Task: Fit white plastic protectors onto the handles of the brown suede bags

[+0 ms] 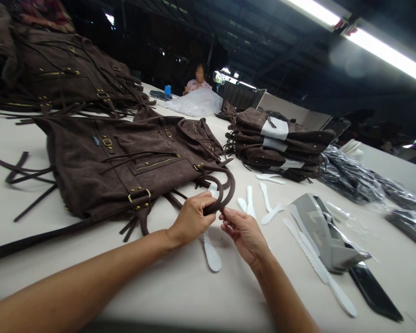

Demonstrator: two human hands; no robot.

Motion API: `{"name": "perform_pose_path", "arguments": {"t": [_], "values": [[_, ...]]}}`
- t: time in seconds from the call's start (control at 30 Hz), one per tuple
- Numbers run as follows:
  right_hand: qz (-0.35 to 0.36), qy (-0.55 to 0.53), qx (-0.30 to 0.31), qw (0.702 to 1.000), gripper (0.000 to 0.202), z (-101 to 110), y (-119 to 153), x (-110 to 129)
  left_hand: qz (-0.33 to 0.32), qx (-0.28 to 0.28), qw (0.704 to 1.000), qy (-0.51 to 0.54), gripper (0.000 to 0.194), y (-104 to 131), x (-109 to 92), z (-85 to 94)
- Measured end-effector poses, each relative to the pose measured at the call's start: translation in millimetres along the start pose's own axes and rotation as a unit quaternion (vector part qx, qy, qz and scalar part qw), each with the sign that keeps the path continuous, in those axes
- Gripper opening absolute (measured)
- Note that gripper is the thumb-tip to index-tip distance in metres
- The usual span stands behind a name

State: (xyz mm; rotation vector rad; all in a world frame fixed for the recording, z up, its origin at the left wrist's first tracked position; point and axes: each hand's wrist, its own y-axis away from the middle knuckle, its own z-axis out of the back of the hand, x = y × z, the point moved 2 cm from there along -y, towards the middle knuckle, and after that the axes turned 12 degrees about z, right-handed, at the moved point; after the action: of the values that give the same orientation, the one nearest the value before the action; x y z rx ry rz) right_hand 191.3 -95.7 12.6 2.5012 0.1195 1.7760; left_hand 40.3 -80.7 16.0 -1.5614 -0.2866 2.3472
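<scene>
A dark brown handbag (152, 162) with brass buckles and a zip pocket lies flat on the table. My left hand (194, 215) is closed around its looped handles (225, 185), at their near end. The fingers of my right hand (244, 231) are pinched together at the edge of the same handles, touching them. Below my left hand, a white plastic knife (212, 255) lies on the table, its upper part hidden by the hand. Loose straps and fringe hang out from the bag's left side and bottom.
Several white plastic knives (272, 213) lie right of my hands, by a grey tape dispenser (310, 226) and a black phone-like slab (376, 291). Behind are stacked brown bags (253, 150) and plastic-wrapped items (350, 175). More bags (69, 69) lie at left. A person (198, 83) sits across.
</scene>
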Motion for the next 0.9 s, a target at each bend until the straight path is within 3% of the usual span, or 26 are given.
{"name": "perform_pose_path", "arguments": {"t": [0.23, 0.47, 0.6, 0.67, 0.73, 0.83, 0.9], "values": [[-0.035, -0.045, -0.011, 0.998, 0.021, 4.3, -3.2, -5.8, -0.056, 0.019, 0.996, -0.063, 0.022, 1.7, 1.4, 0.1], [-0.042, -0.032, -0.036, 0.998, 0.011, 5.0, -7.2, -9.4, -0.051, 0.041, 0.995, -0.069, 0.023, 4.0, 3.5, -3.1], [-0.018, -0.028, -0.025, 0.999, 0.011, 3.0, -7.1, -7.8, 0.045, 0.040, 0.998, 0.037, 0.014, 1.5, 2.4, -4.3], [0.024, -0.003, -0.020, 1.000, 0.011, 1.4, -5.3, -4.0, 0.136, 0.071, 0.980, 0.124, 0.007, -0.3, 1.2, -4.0], [0.096, 0.058, -0.016, 0.994, 0.010, -0.6, -2.5, 0.5, 0.195, 0.118, 0.955, 0.190, 0.018, -1.3, -1.8, -3.1], [0.189, 0.168, -0.004, 0.967, 0.012, -5.0, 2.3, 3.5, 0.204, 0.148, 0.938, 0.237, 0.029, -2.1, -6.3, 0.1], [0.204, 0.210, 0.004, 0.956, 0.013, -7.4, 3.9, 2.4, 0.216, 0.144, 0.934, 0.244, 0.028, -2.4, -6.1, 1.3]]}}
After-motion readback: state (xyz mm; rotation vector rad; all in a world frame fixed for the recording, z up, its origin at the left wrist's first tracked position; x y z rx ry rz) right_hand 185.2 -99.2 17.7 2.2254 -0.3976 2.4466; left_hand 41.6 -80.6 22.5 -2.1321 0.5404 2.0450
